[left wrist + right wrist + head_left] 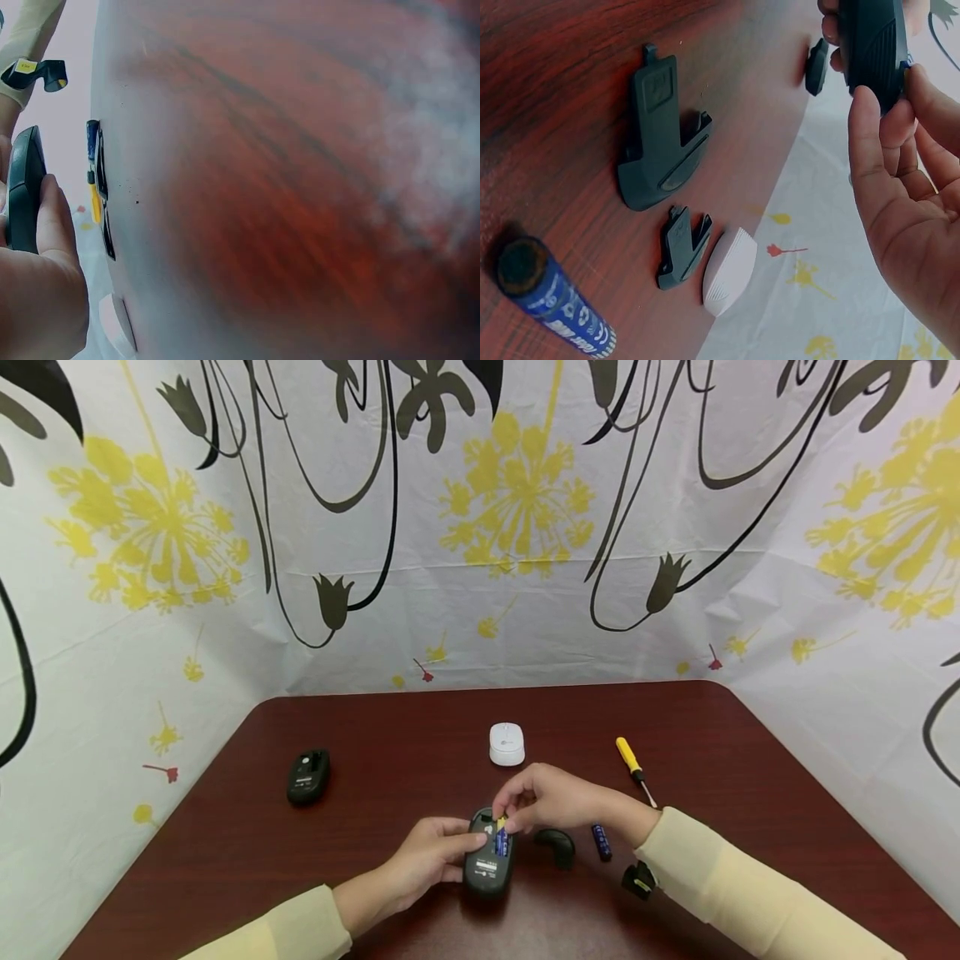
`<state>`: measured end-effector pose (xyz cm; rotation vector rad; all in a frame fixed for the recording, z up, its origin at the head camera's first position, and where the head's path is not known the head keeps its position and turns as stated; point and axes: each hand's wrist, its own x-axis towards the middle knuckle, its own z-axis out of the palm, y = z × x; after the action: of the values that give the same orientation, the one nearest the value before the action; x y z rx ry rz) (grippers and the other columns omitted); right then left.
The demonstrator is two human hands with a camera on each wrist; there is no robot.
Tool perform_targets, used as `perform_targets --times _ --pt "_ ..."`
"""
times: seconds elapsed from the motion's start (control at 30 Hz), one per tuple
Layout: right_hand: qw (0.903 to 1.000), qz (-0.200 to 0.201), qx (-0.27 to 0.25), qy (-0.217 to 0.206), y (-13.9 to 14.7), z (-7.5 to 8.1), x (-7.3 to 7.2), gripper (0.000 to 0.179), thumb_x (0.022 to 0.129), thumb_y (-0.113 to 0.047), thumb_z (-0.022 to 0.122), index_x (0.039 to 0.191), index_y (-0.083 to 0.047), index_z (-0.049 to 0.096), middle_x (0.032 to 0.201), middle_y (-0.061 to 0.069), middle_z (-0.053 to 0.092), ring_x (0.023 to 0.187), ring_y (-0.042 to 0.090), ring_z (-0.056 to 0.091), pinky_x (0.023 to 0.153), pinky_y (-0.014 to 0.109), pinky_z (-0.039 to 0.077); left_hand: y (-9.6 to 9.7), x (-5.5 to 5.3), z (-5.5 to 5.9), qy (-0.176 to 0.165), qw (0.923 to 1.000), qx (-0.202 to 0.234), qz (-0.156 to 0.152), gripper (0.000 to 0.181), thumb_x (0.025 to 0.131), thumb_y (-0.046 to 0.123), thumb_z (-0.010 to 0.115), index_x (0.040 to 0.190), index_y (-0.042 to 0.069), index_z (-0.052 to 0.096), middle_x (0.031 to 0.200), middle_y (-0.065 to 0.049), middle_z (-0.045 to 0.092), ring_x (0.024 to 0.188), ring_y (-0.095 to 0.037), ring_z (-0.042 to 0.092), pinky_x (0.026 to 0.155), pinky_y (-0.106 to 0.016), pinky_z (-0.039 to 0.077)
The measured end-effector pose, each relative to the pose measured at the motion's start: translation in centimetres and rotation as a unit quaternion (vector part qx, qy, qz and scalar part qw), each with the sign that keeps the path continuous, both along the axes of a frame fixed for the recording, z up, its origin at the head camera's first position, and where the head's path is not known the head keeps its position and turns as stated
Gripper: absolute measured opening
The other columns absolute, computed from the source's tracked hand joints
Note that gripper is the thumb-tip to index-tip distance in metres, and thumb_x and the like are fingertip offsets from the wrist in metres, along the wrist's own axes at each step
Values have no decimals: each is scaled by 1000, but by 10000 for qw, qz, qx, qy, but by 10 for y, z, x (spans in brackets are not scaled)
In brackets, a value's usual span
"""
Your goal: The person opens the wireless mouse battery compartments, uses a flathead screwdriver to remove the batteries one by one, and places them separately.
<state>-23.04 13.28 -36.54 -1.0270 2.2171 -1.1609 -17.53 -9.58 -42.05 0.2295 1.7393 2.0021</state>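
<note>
My left hand (pixel 420 862) grips a black computer mouse (pixel 487 870), its underside turned up and its battery bay uncovered. A blue battery (pixel 502 842) with a yellow end lies at the bay. My right hand (pixel 551 797) pinches the battery's far end between thumb and fingers. In the right wrist view, the fingertips touch the held mouse (pixel 874 52) and mostly hide the battery. Just right of the mouse lies a black battery cover (pixel 558 846). Beyond it is a loose blue battery (pixel 602 842), also near the camera in the right wrist view.
A white mouse (pixel 507 745) stands at the table's back middle. Another black mouse (pixel 308 777) lies to the left, underside up. A yellow-handled screwdriver (pixel 630 757) rests behind my right forearm. The right wrist view shows a second black cover (pixel 681 251). Patterned cloth surrounds the table.
</note>
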Motion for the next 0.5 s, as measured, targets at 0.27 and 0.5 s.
perform_targets --times 0.27,0.5 --pt "9998 -49 -38 -179 0 2 0 9 90 -7 69 96 -13 71 80 1 63 73 15 59 66 35 58 -1 -1 1 -11 10000 25 23 38 94 15 64 120 -13 58 103 -16 68 90 -23 68 76 -39 58" --pt "9992 -111 -243 -297 2 5 -3 9 90 -5 68 97 -10 71 82 4 64 75 18 59 72 48 57 -2 -2 1 -16 10000 35 -16 39 94 14 63 121 -13 57 104 -17 68 91 -24 67 77 -39 58"
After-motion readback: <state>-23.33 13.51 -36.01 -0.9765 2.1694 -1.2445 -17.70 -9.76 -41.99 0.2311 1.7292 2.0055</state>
